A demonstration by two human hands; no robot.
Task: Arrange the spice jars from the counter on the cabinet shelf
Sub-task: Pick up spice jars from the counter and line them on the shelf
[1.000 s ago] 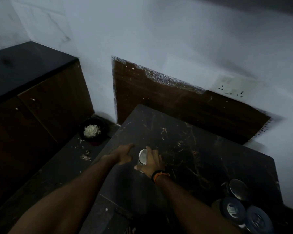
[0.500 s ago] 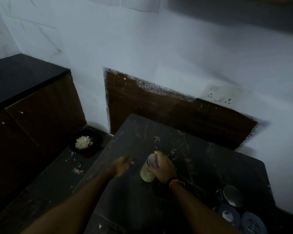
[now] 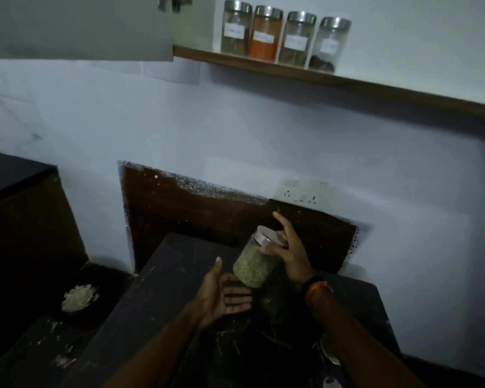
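The spice jar [image 3: 254, 260], on the worktop [image 3: 163, 275] a second ago, is now lifted, tilted; right hand [image 3: 290, 254] fingers pinch its lid, left hand [image 3: 221, 294] open beneath. Shelf [image 3: 263, 65] placement follows.

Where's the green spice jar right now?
The green spice jar is centre frame, tilted above the dark counter, gripped near its lid by the right hand, with the open left hand just below it.

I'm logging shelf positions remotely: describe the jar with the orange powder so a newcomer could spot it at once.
Find the wooden shelf high on the white wall, where four steel-lidded jars stand in a row. The orange-powder jar is second from the left. It alone is filled with bright orange; its neighbours hold dull brown or dark contents.
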